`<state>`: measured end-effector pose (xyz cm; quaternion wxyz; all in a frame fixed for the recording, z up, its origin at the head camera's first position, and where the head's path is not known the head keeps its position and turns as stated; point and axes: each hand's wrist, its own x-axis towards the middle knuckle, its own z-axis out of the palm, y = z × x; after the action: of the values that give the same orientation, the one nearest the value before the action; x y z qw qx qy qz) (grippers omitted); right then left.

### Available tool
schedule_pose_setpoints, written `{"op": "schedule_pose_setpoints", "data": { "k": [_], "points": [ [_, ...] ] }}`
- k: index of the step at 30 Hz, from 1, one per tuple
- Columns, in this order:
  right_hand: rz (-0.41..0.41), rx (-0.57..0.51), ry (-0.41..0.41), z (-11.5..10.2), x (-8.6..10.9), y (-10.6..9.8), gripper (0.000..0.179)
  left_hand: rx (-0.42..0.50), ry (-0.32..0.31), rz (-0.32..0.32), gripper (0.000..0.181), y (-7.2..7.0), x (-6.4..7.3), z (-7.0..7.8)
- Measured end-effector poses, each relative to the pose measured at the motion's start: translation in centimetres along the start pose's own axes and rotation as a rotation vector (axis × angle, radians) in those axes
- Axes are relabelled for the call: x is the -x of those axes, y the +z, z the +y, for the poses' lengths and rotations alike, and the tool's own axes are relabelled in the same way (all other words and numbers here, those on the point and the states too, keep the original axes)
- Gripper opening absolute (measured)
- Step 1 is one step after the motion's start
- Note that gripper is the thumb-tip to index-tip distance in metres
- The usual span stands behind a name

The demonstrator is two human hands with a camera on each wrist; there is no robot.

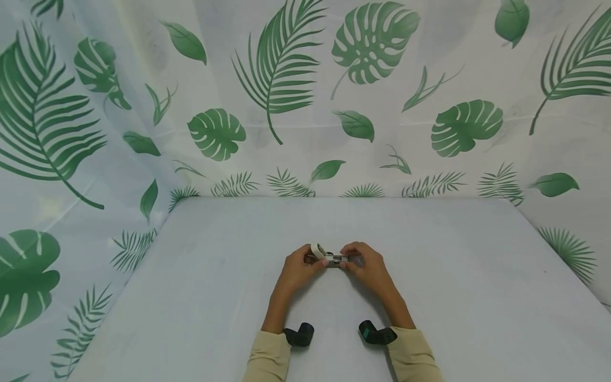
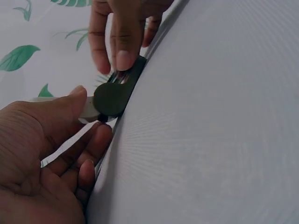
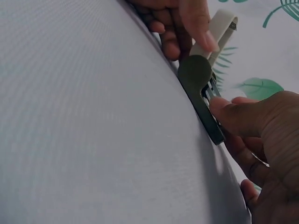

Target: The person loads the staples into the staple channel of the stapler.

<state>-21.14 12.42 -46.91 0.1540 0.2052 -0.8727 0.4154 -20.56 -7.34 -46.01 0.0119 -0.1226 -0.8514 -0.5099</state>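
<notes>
Both hands hold what looks like a small stapler (image 1: 336,258) just above the middle of the table. Its white top (image 3: 219,30) is swung up and back from a dark green base (image 3: 201,105) with a round end, and a metal channel (image 1: 340,258) shows along the base. My left hand (image 1: 297,270) grips the white top close to the round hinge end, thumb on one side and fingers beneath. At the other end, my right hand (image 1: 371,268) pinches the metal channel and base between thumb and fingers. The fingers hide part of the channel.
The white-covered table (image 1: 215,297) spreads out around the hands. A leaf-printed cloth (image 1: 300,143) hangs behind it and along its sides. A black wrist device (image 1: 300,335) sits at the left cuff, and another black wrist device (image 1: 376,334) at the right.
</notes>
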Motion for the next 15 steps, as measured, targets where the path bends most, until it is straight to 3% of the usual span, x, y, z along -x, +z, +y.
{"op": "schedule_pose_setpoints", "data": {
  "k": [4, 9, 15],
  "points": [
    [0.000, -0.020, 0.057, 0.32, 0.21, -0.10, 0.036, 0.080, -0.030, -0.018, 0.031, -0.39, 0.05, 0.03],
    [-0.008, -0.010, 0.088, 0.69, 0.24, -0.12, 0.029, 0.211, -0.025, -0.018, 0.032, -0.55, -0.04, 0.17],
    [-0.010, -0.027, 0.106, 0.76, 0.12, -0.12, 0.026, 0.199, -0.018, 0.012, 0.028, 0.05, -0.35, -0.12]
  ]
}}
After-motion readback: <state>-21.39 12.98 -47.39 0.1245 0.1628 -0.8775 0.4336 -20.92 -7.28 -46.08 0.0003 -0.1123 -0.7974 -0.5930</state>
